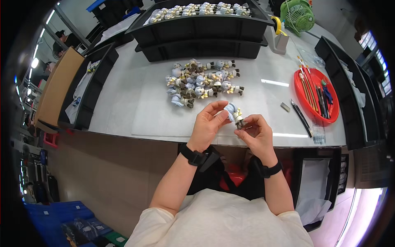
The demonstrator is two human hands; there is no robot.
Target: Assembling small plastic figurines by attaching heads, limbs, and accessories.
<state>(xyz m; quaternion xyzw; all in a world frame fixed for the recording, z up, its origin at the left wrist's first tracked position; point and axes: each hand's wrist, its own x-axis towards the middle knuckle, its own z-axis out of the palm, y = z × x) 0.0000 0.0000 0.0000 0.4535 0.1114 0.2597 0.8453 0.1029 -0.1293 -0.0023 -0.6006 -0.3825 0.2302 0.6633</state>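
Both hands up over the near table (135,115) edge, pinching one figurine (235,115) between them. Left hand (207,123) closed on its pale blue top with thumb and fingertips; right hand (255,132) closed on the dark base end, fingers curled under. Figurine is off the surface, tilted, just in front of the pile (201,82) of similar figurines.

Risks as I read it:
- Grip is fingertip-only on a small part. A slip drops it past the table edge into my lap or onto the floor, since the hands sit right at the edge.
- If the two hands twist against each other, the thin join between top and base is the likely break point.
- Pile is loose and near; a forward reach with the left hand could scatter it.
- Red tray (334,108) with brushes (308,80) sits well right, dark pen-like tool (301,117) lies between it and the right hand. A sweep that way could knock the tool off.

Black bins (197,31) behind, clear of the hands.
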